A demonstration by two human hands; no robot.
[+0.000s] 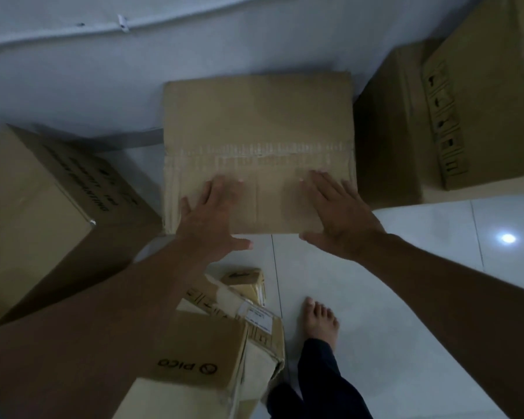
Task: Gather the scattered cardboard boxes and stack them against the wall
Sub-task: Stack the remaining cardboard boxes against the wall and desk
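Observation:
A plain brown cardboard box (257, 122) stands against the pale wall (103, 71), its taped seam running across the top. My left hand (209, 213) lies flat on the box's near left part, fingers spread. My right hand (336, 213) lies flat on the near right part, thumb hanging past the front edge. A larger printed box (40, 213) sits to the left. Two stacked boxes (454, 116) stand to the right by the wall. A "PICO" box (200, 355) and smaller parcels (245, 282) lie on the floor under my left forearm.
The floor is glossy white tile (421, 252) with a light reflection at the right. My bare foot (319, 322) and dark trouser leg stand on the tiles right of the small parcels. A white cable (121, 24) runs along the wall.

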